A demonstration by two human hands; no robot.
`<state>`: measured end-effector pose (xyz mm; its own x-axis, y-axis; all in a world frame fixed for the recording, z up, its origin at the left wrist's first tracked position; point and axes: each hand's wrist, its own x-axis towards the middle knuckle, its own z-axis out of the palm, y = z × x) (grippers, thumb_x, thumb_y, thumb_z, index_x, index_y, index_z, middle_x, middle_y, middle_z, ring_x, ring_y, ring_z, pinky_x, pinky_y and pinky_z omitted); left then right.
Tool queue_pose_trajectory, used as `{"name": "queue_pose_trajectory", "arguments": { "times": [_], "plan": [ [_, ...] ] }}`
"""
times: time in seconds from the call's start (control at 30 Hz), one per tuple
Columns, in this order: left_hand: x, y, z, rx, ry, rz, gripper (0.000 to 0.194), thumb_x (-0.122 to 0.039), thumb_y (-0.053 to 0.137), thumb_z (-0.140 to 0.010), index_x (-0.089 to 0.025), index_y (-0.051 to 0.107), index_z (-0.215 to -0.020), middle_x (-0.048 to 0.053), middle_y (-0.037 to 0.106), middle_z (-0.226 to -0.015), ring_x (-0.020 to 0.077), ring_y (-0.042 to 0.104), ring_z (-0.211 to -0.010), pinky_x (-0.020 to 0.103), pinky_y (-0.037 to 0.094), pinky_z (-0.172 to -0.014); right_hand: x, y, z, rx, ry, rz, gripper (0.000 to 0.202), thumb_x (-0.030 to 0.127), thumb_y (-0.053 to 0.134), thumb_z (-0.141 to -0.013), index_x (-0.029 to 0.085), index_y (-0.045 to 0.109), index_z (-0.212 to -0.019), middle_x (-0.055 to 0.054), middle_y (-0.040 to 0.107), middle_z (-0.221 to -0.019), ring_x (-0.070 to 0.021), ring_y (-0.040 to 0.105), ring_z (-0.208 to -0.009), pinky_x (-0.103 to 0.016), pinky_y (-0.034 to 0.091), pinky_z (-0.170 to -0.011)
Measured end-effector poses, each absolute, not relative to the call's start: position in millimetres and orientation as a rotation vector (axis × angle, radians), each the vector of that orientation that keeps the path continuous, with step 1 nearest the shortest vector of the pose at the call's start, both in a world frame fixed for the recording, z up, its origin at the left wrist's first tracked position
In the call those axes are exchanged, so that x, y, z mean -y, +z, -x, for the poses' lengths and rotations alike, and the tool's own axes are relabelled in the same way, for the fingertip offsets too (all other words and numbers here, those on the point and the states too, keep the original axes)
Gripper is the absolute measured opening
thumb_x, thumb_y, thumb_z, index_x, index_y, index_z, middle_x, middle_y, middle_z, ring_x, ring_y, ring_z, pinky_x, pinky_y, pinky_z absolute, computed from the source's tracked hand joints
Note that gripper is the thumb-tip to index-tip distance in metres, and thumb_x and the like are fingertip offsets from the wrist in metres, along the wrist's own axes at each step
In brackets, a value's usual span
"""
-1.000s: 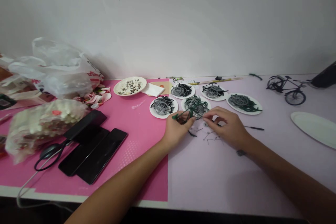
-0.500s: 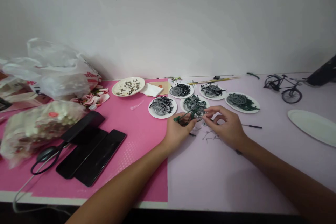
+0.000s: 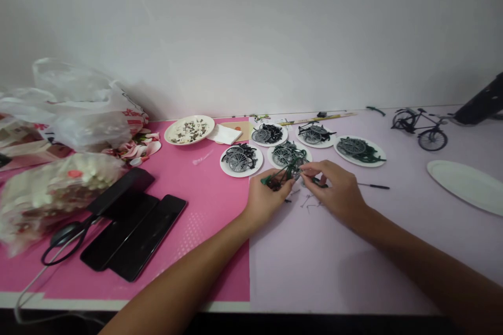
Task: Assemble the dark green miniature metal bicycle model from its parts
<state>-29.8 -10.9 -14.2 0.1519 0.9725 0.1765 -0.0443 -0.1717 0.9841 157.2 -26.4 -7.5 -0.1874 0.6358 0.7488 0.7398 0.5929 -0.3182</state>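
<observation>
One green bike frame (image 3: pixel 291 170) sits gripped in left hand (image 3: pixel 264 194); right hand's (image 3: pixel 341 188) fingers pinch its wheel (image 3: pixel 298 168); tabletop (image 3: pixel 310 267) spreads to near edge

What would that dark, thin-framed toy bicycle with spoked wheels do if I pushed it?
The toy bicycle might roll, since it stands on two round wheels. It could tip sideways, being so narrow, and its thin build looks fragile.

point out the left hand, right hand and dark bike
left hand (image 3: pixel 264 196), head view, back of the hand
right hand (image 3: pixel 341 188), head view, back of the hand
dark bike (image 3: pixel 424 128), head view, frame
</observation>
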Motion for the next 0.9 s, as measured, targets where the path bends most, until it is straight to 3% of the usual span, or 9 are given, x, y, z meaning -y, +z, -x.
{"name": "queue_pose_trajectory", "arguments": {
  "times": [0.4,0.63,0.9],
  "plan": [
    [12.3,-15.4,30.3,-0.991,1.195,-1.445,0.018,-0.033,0.08,-0.08,-0.015,0.074,-0.08,0.005,0.074,-0.08,0.0179,0.065,-0.072,0.028,0.05,-0.069,30.9,-3.9,-155.5,1.991,-0.403,1.132,0.021,0.014,0.057,-0.098,0.023,0.075,-0.103,-0.004,0.079,-0.083,-0.0189,0.072,-0.072,-0.03,0.052,-0.066],
    [11.3,-19.1,30.4,-1.017,1.182,-1.513,0.018,-0.031,0.079,-0.082,-0.015,0.073,-0.081,0.004,0.072,-0.078,0.0151,0.06,-0.068,0.027,0.045,-0.065,33.3,-1.5,-155.0,2.063,-0.626,1.152,0.025,0.012,0.056,-0.099,0.02,0.073,-0.083,-0.003,0.074,-0.071,-0.0167,0.064,-0.063,-0.03,0.042,-0.06],
    [9.8,-21.7,31.4,-1.02,1.188,-1.535,0.02,-0.035,0.079,-0.082,-0.015,0.074,-0.084,0.004,0.071,-0.078,0.0153,0.06,-0.07,0.027,0.046,-0.067,36.9,-0.4,-156.0,2.11,-0.677,1.177,0.029,0.011,0.055,-0.1,0.02,0.072,-0.078,-0.002,0.075,-0.072,-0.0161,0.063,-0.063,-0.032,0.035,-0.059]
  ]
}}
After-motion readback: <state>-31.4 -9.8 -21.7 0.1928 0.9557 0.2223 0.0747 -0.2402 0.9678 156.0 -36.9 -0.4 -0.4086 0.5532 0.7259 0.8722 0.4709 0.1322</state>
